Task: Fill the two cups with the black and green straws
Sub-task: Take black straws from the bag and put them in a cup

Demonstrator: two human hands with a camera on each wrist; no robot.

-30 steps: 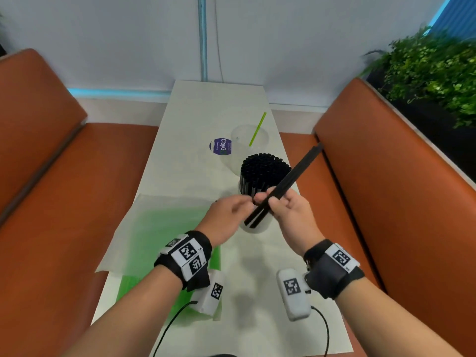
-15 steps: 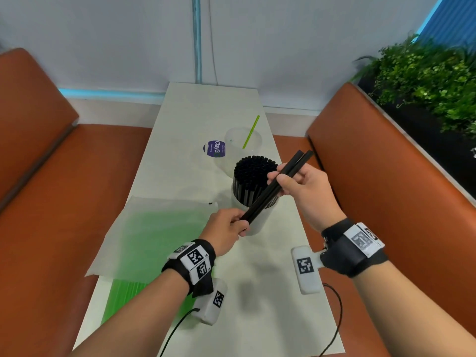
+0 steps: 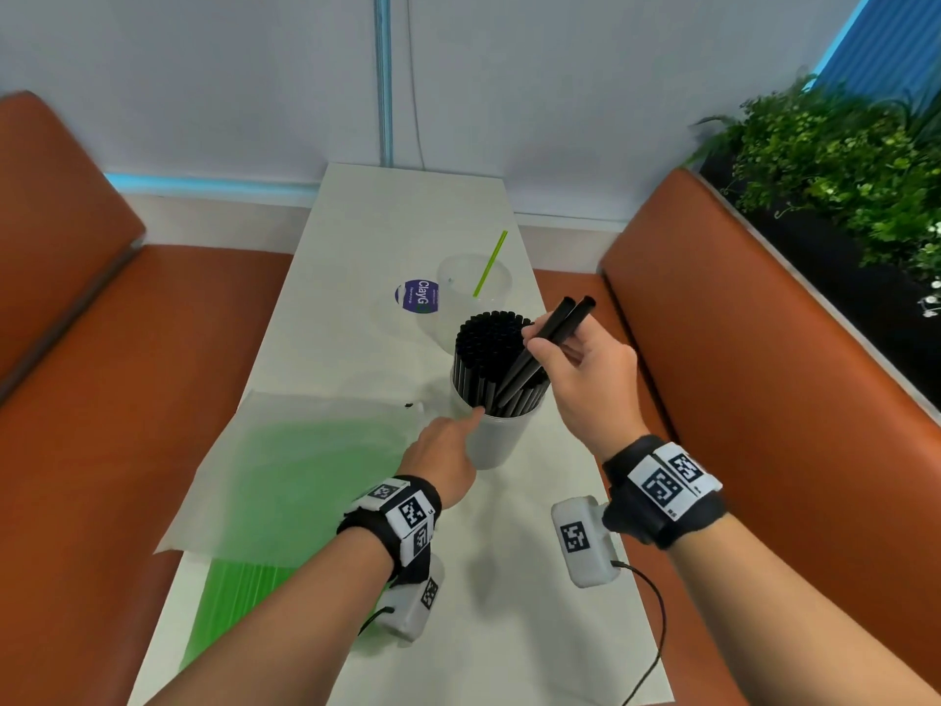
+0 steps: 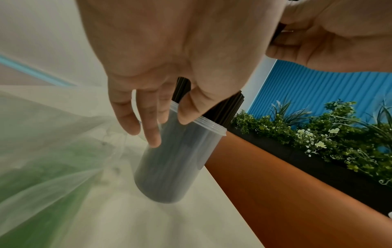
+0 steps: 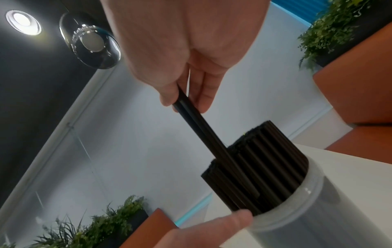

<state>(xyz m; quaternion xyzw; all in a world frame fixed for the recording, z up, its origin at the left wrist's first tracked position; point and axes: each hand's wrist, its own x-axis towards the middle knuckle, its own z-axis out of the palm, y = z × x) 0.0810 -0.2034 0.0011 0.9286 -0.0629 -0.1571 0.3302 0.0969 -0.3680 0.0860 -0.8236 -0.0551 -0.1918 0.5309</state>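
The pair of black straws (image 3: 547, 346) has tipped steeper since half a second ago, and its lower ends are now down among the packed black straws (image 3: 491, 349) in the near cup (image 3: 496, 435), where before the left hand pinched those ends out in front of the cup. The right hand (image 3: 585, 384) pinches the pair partway up between thumb and fingers, the open tops poking up and to the right above the knuckles. The left hand (image 3: 443, 458) has let go of the straws and now sits against the near side of the cup, thumb on the ribbed rim, fingers loosely curved along the frosted wall; whether it truly grips the cup, I cannot tell. Just behind stands the second clear cup (image 3: 473, 287) with a single green straw (image 3: 490, 263) leaning in it, and a round purple sticker (image 3: 417, 296) lies beside it on the white surface (image 3: 356, 318). To the left, a clear plastic bag (image 3: 305, 466) of green straws (image 3: 229, 598) lies flat. Orange benches (image 3: 764, 374) flank both sides, with green plants (image 3: 835, 160) behind the right one
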